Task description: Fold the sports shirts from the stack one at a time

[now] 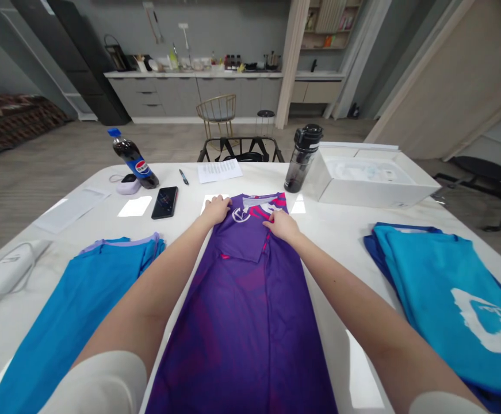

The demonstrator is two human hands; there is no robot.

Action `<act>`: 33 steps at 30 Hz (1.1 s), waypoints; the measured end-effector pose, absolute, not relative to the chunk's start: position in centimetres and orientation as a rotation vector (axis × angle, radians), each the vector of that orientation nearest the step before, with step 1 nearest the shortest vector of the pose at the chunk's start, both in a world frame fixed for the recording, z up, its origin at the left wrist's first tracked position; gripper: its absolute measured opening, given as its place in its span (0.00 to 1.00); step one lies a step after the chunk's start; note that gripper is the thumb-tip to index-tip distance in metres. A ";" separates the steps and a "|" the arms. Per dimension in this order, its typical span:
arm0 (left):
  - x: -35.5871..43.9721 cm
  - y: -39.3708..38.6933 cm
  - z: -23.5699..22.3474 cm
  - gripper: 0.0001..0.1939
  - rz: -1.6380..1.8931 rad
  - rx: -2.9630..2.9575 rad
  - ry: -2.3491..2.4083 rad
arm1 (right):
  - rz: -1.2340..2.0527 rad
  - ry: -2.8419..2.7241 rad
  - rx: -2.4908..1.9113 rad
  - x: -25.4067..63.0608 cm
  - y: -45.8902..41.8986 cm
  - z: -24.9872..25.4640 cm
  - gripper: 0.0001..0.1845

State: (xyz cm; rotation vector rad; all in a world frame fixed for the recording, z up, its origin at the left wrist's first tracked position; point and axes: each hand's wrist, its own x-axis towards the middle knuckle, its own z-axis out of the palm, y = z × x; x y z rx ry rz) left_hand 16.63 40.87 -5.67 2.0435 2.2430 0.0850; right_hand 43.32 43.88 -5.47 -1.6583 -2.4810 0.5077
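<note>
The left hand (pixel 218 210) is curling partway over the purple shirt's (pixel 241 333) shoulder, the right hand (pixel 283 226) bending its fingers near the collar; with undersides hidden, I cannot tell whether either is gripping. The shirt is lying mid-table, its lower end running out of frame, as are the left garment pile (pixel 88 293) and right garment pile (pixel 431 276). Bare strips of white table (pixel 340 244) are separating them; a tumbler (pixel 302 161) and box (pixel 358 194) are standing near its far edge. Items on the kitchen counter (pixel 168 75) are looking too small to identify.

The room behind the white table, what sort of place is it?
Probably a kitchen area: there are long grey cabinets, a long pale countertop, and what looks like a tall black fridge.
</note>
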 end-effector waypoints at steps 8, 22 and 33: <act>16.9 40.1 -6.2 0.11 0.430 1.742 2.392 | 0.684 -2.451 -1.676 42.8 43.8 -3.6 0.16; 20.4 40.8 -5.8 0.17 0.556 1.626 2.727 | 0.596 -2.349 -1.985 44.4 52.4 -0.8 0.09; 24.4 30.5 -5.7 0.21 0.566 2.321 1.887 | 0.202 -2.449 -1.368 48.1 37.0 -6.1 0.21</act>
